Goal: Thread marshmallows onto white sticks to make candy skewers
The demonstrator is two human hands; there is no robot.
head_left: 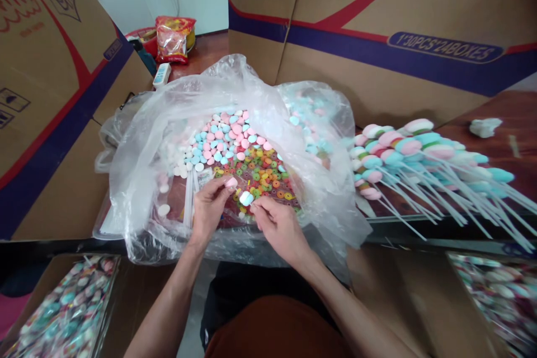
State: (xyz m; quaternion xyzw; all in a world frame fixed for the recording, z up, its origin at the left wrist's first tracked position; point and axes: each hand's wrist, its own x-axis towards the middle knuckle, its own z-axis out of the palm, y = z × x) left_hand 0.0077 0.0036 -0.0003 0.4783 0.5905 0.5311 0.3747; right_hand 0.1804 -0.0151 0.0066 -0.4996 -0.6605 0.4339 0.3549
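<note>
My left hand (210, 204) pinches a pink and white marshmallow (230, 182) between thumb and fingertips. In the fingers of my right hand (280, 226), just to the right, is a marshmallow skewer whose blue and white marshmallow (246, 198) points at the left hand; its stick is mostly hidden by the fingers. The two marshmallows are close but apart. Beneath and beyond the hands lie loose pink, blue and white marshmallows (218, 137) and colourful ring-shaped gummies (266, 170). White sticks (189, 198) stand beside my left hand.
Clear plastic sheeting (331, 201) surrounds the loose candy. A pile of marshmallow skewers (403, 151) lies at right, sticks toward me. Large cardboard boxes (377, 5) wall the back and left. Filled candy boxes sit low at both sides. A red packet (174, 39) stands at the back.
</note>
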